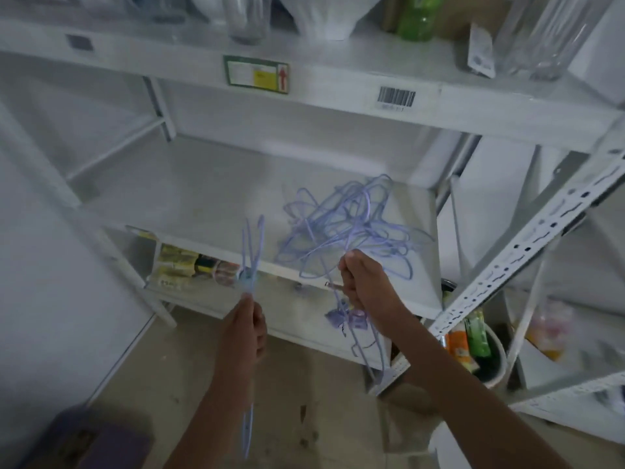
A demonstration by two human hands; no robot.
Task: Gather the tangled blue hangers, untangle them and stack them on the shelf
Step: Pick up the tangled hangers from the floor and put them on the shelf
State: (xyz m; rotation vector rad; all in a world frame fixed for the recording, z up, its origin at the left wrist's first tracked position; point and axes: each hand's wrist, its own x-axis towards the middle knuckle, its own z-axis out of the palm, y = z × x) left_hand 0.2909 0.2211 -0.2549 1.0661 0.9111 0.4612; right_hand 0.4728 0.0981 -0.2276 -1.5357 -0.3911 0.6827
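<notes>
Both hands are raised in front of a white metal shelf unit. At about 7 o'clock in the view, the left hand has its fingers curled around a separated blue hanger; the wires stand nearly upright above the fist, and a thin tail of blue wire shows below the wrist. At about 4 o'clock from centre, the right hand grips a bunch of wires from the tangled blue hangers. Most of that tangle rests on the middle shelf board at roughly 3 o'clock, while several loops and a small purple tag hang below the right fist. Up at 12 o'clock, the upper shelf edge carries a green-bordered label and a barcode sticker. A green bottle stands above at 1 o'clock.
</notes>
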